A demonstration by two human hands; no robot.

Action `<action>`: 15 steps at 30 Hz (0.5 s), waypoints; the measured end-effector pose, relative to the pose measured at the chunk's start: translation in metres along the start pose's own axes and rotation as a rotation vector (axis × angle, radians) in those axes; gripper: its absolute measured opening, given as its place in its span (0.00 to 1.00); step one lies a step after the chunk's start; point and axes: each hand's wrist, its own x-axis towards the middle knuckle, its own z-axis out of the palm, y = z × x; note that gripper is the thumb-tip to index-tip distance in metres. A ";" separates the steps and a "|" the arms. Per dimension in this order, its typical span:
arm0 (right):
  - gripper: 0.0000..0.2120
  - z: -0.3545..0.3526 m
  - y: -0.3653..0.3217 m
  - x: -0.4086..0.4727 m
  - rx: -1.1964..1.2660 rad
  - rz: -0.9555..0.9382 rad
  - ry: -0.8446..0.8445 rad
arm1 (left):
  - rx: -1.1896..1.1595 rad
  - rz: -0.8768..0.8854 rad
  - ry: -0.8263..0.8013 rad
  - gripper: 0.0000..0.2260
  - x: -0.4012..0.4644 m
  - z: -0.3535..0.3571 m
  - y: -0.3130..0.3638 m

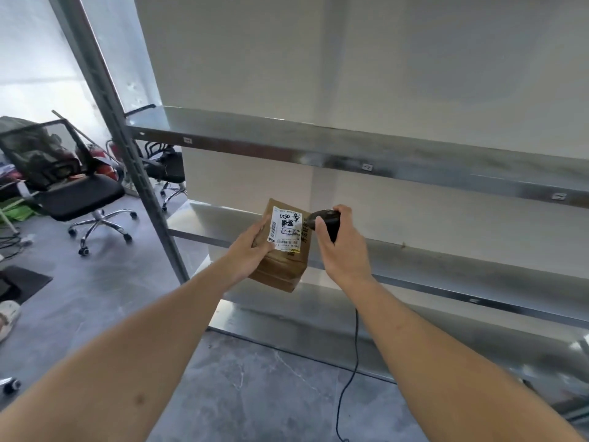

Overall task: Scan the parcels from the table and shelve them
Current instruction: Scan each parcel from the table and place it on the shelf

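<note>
While your left hand [251,247] grips the brown parcel [282,260], your right hand [341,247] clasps the black scanner [326,223]. Its head sits just beside the parcel's white label [286,229].

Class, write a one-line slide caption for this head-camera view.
Left hand holds a brown parcel while the right hand aims a corded barcode scanner at its label, before steel shelves.

Left hand [251,247] at 11 o'clock, fingers gripping, right hand [342,247] at 1 o'clock, fingers curled, both bare forearms outstretched
</note>
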 end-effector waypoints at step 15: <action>0.22 0.163 -0.010 0.095 0.060 0.103 -0.074 | -0.102 -0.118 0.046 0.26 0.112 -0.091 -0.077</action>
